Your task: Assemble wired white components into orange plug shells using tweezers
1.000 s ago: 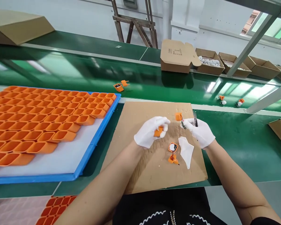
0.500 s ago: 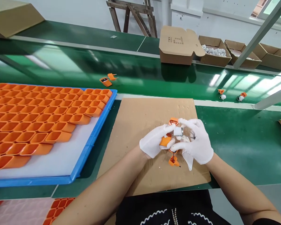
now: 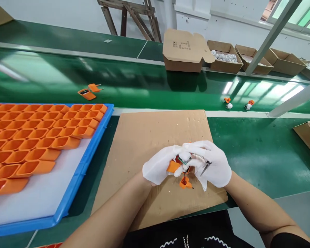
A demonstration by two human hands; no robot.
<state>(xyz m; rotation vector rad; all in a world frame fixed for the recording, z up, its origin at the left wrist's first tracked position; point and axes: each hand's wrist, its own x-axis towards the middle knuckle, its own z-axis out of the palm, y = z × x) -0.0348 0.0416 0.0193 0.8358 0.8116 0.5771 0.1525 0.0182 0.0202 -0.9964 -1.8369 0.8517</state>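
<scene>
My gloved left hand (image 3: 161, 165) is closed around an orange plastic housing (image 3: 173, 166) above the cardboard sheet. Between the fingertips of both hands sits a small green circuit board (image 3: 181, 160) with a white lump (image 3: 185, 156) on it. My gloved right hand (image 3: 213, 163) pinches at this board from the other side. A slim dark metal tool (image 3: 206, 167), its kind unclear, sticks out of the right palm, and a white flap (image 3: 202, 179) of cloth or paper hangs below. Another orange piece (image 3: 186, 183) with metal pins is just below the fingers. Fingers partly cover the parts.
The cardboard sheet (image 3: 144, 137) lies on the green bench. At left, a blue tray (image 3: 86, 172) carries rows of orange housings (image 3: 41, 154). Beyond are orange plug parts (image 3: 89, 91) and two small assemblies (image 3: 227, 103). Cartons (image 3: 223, 57) line the back; a metal post (image 3: 274, 36) rises at right.
The view has shifted, moving the tray left and lower in the frame. My hands have drawn closer together; the board has turned, showing its green side. The metal tool in the right hand shows more plainly.
</scene>
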